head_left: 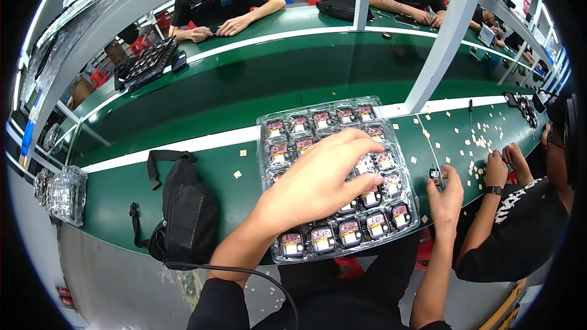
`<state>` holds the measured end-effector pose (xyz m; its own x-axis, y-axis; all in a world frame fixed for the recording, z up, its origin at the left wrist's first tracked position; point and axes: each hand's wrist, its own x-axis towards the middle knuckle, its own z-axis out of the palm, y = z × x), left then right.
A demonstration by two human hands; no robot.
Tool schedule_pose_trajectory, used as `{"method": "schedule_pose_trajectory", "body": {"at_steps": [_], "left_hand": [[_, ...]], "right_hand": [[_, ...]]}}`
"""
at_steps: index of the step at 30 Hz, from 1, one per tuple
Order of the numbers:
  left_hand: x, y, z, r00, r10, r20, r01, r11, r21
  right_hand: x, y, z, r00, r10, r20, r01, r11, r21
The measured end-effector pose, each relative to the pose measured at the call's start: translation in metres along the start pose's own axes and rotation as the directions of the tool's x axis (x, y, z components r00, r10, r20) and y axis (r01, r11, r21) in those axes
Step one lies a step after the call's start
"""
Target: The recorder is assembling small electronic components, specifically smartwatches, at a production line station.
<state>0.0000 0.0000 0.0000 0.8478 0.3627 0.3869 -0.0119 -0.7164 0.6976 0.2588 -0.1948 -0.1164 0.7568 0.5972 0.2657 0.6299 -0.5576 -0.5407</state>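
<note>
A clear plastic tray point(267, 117) lies on the green bench in front of me, its pockets filled with several small black parts bearing red and white labels point(350, 230). My left hand point(318, 180) is spread flat over the middle of the tray, fingers apart and touching the parts. My right hand point(446, 194) is just past the tray's right edge, fingers closed around a small dark part point(435, 175).
A black bag point(186, 208) with straps lies left of the tray. Small tan chips point(474, 146) litter the bench to the right, where a neighbouring person's hands point(504, 164) work. A white post point(443, 36) rises behind the tray. Stacked clear trays point(64, 192) sit far left.
</note>
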Motion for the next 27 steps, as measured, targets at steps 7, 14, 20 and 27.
{"method": "schedule_pose_trajectory", "body": {"at_steps": [7, 14, 20, 27], "left_hand": [[0.001, 0.034, 0.003, 0.977, -0.095, 0.189, 0.165, 0.9, -0.403], [-0.003, 0.041, 0.011, 0.93, -0.174, 0.324, 0.368, 0.436, -0.821], [-0.001, 0.045, 0.009, 0.95, -0.216, 0.227, 0.297, 0.383, -0.875], [0.0, 0.045, 0.012, 0.945, -0.245, 0.218, 0.293, 0.335, -0.895]], "right_hand": [[-0.045, -0.09, -0.044, 0.931, -0.307, -0.198, 0.35, 0.595, 0.723], [-0.057, -0.123, -0.037, 0.864, -0.43, -0.261, 0.452, 0.435, 0.779], [-0.05, -0.134, -0.045, 0.82, -0.461, -0.338, 0.536, 0.412, 0.737], [-0.052, -0.131, -0.054, 0.789, -0.53, -0.311, 0.614, 0.701, 0.362]]}}
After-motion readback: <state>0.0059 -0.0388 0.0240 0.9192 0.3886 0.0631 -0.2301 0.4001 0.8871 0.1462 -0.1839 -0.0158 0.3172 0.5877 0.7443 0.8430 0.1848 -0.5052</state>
